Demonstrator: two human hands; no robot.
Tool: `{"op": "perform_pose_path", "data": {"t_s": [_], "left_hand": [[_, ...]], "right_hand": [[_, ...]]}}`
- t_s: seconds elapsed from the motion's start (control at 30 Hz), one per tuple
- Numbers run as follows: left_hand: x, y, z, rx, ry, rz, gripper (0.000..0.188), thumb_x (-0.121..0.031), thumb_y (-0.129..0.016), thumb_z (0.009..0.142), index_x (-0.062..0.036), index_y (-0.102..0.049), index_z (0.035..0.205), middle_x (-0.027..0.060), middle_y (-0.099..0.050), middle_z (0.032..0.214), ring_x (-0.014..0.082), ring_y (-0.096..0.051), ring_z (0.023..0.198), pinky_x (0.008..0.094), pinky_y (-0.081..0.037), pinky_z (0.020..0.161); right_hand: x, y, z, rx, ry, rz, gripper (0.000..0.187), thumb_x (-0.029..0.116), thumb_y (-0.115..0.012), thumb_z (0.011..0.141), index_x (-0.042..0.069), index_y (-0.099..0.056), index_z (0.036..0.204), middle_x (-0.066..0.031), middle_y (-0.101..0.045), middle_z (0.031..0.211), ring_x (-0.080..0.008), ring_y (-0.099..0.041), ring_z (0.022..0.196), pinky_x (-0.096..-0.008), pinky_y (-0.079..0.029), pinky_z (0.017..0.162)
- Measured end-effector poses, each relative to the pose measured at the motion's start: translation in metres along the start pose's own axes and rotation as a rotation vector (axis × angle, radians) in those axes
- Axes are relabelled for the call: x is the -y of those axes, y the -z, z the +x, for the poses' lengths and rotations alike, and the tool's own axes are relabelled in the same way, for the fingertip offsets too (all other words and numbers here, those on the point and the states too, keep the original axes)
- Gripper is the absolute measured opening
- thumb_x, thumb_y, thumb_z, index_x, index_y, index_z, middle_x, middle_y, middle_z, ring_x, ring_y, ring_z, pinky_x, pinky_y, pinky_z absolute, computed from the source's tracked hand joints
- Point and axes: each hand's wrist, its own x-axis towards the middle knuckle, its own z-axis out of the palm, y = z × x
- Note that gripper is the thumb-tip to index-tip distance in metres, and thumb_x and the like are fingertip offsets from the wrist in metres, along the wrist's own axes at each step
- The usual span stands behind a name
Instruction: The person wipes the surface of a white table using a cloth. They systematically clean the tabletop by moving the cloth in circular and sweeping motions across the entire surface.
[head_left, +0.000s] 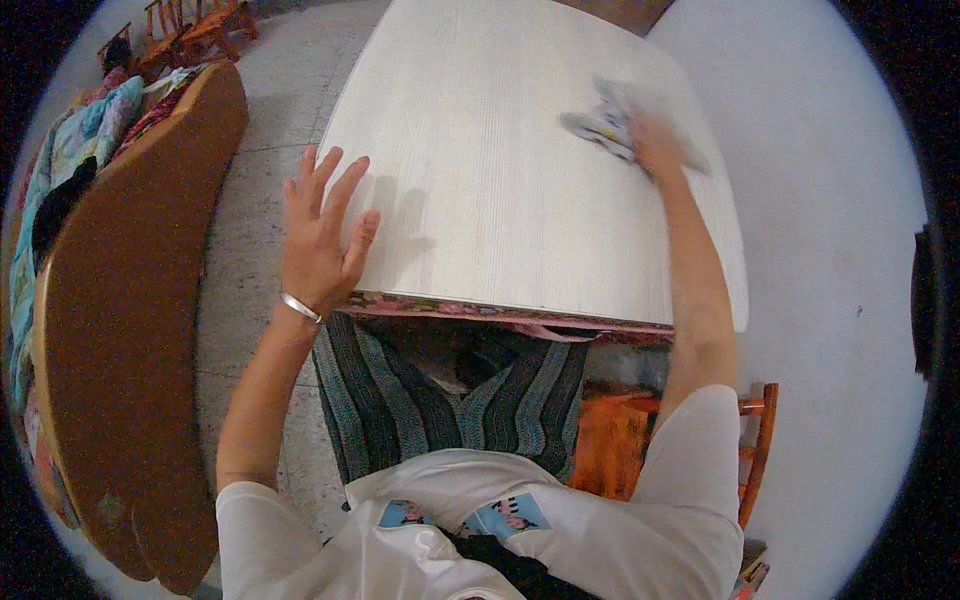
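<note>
A white, faintly striped table (490, 170) stretches out in front of me. At its far right part, my right hand (655, 145) is closed on a crumpled, light patterned cloth (605, 130); hand and cloth are smeared by motion, and the cloth lies against the tabletop. My left hand (325, 225) is at the table's near left corner, fingers spread and holding nothing. Its shadow falls on the tabletop beside it. Whether the left hand touches the table, I cannot tell. A silvery bangle (301, 308) circles my left wrist.
Along the left stands a brown bed end or sofa side (130, 320) with patterned bedding (85, 130) behind it. A wooden chair (610, 440) is by my right side, under my arm. More wooden chairs (200, 35) stand far left. A pale wall (820, 200) rises close to the table's right edge.
</note>
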Motion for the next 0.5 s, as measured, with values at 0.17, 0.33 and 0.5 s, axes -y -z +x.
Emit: {"op": "perform_pose_path", "data": {"t_s": [0.17,0.33,0.5], "left_hand": [[0.004,0.009,-0.002,0.002,0.022,-0.004,0.049,-0.037,-0.051,0.091,-0.0162,-0.045,0.135,0.0127,-0.032,0.145,0.0382,-0.019,0.138,0.0591,-0.013,0.109],[0.013,-0.001,0.000,-0.051,-0.016,-0.027,0.051,-0.039,-0.048,0.093,-0.0155,-0.042,0.137,0.0146,-0.028,0.147,0.0387,-0.016,0.139,0.0574,-0.008,0.111],[0.019,0.004,-0.001,-0.029,-0.024,-0.030,0.052,-0.041,-0.046,0.093,-0.0152,-0.040,0.138,0.0150,-0.026,0.148,0.0383,-0.014,0.140,0.0556,-0.006,0.112]], "right_hand": [[0.207,0.028,0.015,0.097,0.313,0.262,0.038,0.032,-0.047,0.090,0.028,-0.055,0.127,-0.0133,-0.053,0.112,-0.0315,-0.057,0.098,-0.0447,-0.046,0.083],[0.302,0.053,-0.042,0.125,0.614,0.374,0.032,0.034,-0.050,0.089,0.034,-0.059,0.119,-0.0133,-0.054,0.117,-0.0332,-0.058,0.100,-0.0422,-0.050,0.079],[0.262,0.091,-0.127,0.007,0.799,0.541,0.035,0.023,-0.061,0.083,0.031,-0.060,0.117,-0.0123,-0.057,0.111,-0.0312,-0.059,0.095,-0.0397,-0.051,0.075]]}}
